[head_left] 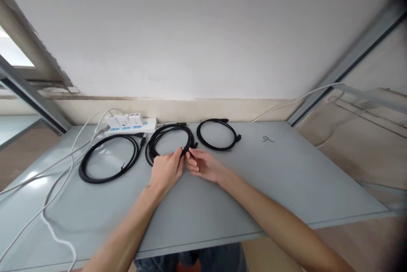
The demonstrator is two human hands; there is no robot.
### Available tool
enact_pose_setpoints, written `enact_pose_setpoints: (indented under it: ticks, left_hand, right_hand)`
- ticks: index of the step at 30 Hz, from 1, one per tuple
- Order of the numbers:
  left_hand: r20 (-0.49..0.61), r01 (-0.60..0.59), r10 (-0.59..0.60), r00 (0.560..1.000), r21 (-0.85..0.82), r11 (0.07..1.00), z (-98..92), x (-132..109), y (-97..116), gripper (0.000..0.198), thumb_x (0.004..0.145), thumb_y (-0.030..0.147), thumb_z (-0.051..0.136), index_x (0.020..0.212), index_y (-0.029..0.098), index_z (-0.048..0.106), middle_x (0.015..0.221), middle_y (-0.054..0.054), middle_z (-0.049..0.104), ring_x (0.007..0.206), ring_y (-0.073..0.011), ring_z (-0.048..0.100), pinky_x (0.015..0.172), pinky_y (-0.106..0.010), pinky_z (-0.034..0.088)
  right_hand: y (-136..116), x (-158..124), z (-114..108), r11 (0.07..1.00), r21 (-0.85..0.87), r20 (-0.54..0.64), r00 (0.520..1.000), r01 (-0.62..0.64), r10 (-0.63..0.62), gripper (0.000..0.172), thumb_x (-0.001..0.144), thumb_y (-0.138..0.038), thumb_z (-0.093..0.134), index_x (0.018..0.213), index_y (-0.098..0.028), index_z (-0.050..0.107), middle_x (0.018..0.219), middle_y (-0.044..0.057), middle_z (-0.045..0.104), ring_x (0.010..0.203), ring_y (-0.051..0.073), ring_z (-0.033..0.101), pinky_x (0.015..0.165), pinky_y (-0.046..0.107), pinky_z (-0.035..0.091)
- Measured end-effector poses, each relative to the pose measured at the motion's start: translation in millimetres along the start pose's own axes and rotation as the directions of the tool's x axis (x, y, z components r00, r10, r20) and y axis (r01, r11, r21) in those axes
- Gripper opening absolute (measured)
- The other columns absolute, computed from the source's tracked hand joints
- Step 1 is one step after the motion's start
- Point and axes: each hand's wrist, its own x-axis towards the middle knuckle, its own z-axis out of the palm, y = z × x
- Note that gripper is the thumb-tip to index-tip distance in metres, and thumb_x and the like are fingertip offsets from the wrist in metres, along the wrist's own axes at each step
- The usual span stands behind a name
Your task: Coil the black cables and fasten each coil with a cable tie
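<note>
Three black coiled cables lie on a grey table (286, 179). My left hand (165, 170) is closed on the near edge of the middle coil (165, 135). My right hand (203, 165) sits just beside it, its fingertips pinched on the same coil near a small black tie at the cable's edge. A larger coil (110, 157) rests to the left, apart from both hands. The smaller coil (218, 134) lies to the right, behind my right hand.
A white power strip (129, 126) with several white chargers plugged in stands at the table's back left. White cords (60, 170) trail over the left side. A small black twist tie (268, 139) lies at the back right. A wall rises behind.
</note>
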Motion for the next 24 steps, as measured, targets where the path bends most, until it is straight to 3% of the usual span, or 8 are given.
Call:
enact_pose_setpoints:
  ticks: [6, 11, 14, 18, 20, 22, 24]
  left_hand:
    - [0.028, -0.016, 0.016, 0.999, -0.011, 1.0, -2.2, -1.2, -0.2, 0.026, 0.102, 0.028, 0.036, 0.099, 0.02, 0.061, 0.08, -0.006, 0.074, 0.073, -0.0239, 0.071, 0.057, -0.032, 0.026]
    - [0.072, -0.017, 0.019, 0.997, -0.021, 1.0, -5.2, -0.3, -3.6, 0.025, 0.101, 0.026, 0.038, 0.103, 0.02, 0.062, 0.085, -0.008, 0.075, 0.075, -0.0254, 0.072, 0.058, -0.031, 0.029]
    - [0.117, -0.032, 0.034, 0.993, -0.017, 0.999, -6.1, 0.9, -5.2, 0.025, 0.101, 0.028, 0.038, 0.102, 0.02, 0.062, 0.087, -0.009, 0.075, 0.077, -0.0258, 0.072, 0.059, -0.03, 0.033]
    - [0.158, -0.081, 0.082, 0.984, -0.011, 0.997, -4.9, 2.0, -5.3, 0.025, 0.101, 0.027, 0.038, 0.102, 0.02, 0.062, 0.088, -0.012, 0.075, 0.078, -0.0263, 0.072, 0.062, -0.029, 0.037]
    - [0.149, -0.116, 0.118, 0.982, -0.027, 0.993, -3.4, 2.0, -6.7, 0.025, 0.101, 0.028, 0.038, 0.102, 0.02, 0.063, 0.085, -0.012, 0.075, 0.076, -0.0266, 0.071, 0.063, -0.029, 0.037]
    - [0.097, -0.121, 0.128, 0.987, -0.073, 0.99, -1.5, 1.4, -11.5, 0.028, 0.102, 0.031, 0.038, 0.099, 0.02, 0.063, 0.081, -0.012, 0.073, 0.072, -0.0253, 0.069, 0.062, -0.029, 0.035]
    - [-0.018, -0.082, 0.08, 0.997, -0.167, 0.983, -0.7, 0.0, -20.4, 0.029, 0.103, 0.035, 0.039, 0.092, 0.02, 0.062, 0.074, -0.009, 0.07, 0.064, -0.0218, 0.065, 0.06, -0.028, 0.033]
  right_hand:
    - [2.0, -0.1, 1.4, 0.993, -0.105, -0.062, 0.997, 0.045, -0.052, 0.033, 0.081, -0.043, 0.082, 0.075, -0.015, 0.066, 0.053, -0.007, 0.048, 0.048, 0.007, 0.041, 0.044, 0.02, 0.032]
    - [-6.2, -3.3, 3.2, 0.9, -0.432, -0.165, 0.977, 0.054, -0.138, 0.041, 0.08, -0.052, 0.079, 0.073, -0.014, 0.068, 0.056, -0.001, 0.062, 0.047, 0.008, 0.049, 0.047, 0.022, 0.038]
    - [-12.2, -8.7, 5.7, 0.714, -0.698, -0.154, 0.961, 0.058, -0.229, 0.043, 0.086, -0.055, 0.071, 0.072, -0.015, 0.068, 0.062, 0.005, 0.069, 0.051, 0.013, 0.057, 0.05, 0.025, 0.041]
    - [-11.9, -16.3, 6.0, 0.246, -0.968, -0.054, 0.907, 0.055, -0.417, 0.041, 0.096, -0.044, 0.062, 0.063, -0.02, 0.063, 0.06, 0.004, 0.066, 0.054, 0.014, 0.055, 0.058, 0.027, 0.039]
    - [-9.3, -18.7, 5.3, 0.088, -0.994, 0.012, 0.882, 0.061, -0.472, 0.039, 0.097, -0.041, 0.061, 0.064, -0.021, 0.063, 0.059, 0.003, 0.063, 0.054, 0.015, 0.052, 0.061, 0.028, 0.037]
    - [-7.4, -20.2, 5.7, 0.058, -0.995, 0.045, 0.867, 0.085, -0.496, 0.038, 0.099, -0.043, 0.057, 0.069, -0.022, 0.065, 0.062, 0.003, 0.064, 0.055, 0.016, 0.052, 0.063, 0.029, 0.037]
    - [-7.0, -21.2, 7.2, 0.092, -0.991, 0.034, 0.852, 0.096, -0.523, 0.037, 0.101, -0.049, 0.054, 0.079, -0.023, 0.069, 0.063, 0.002, 0.065, 0.056, 0.016, 0.053, 0.064, 0.029, 0.038]
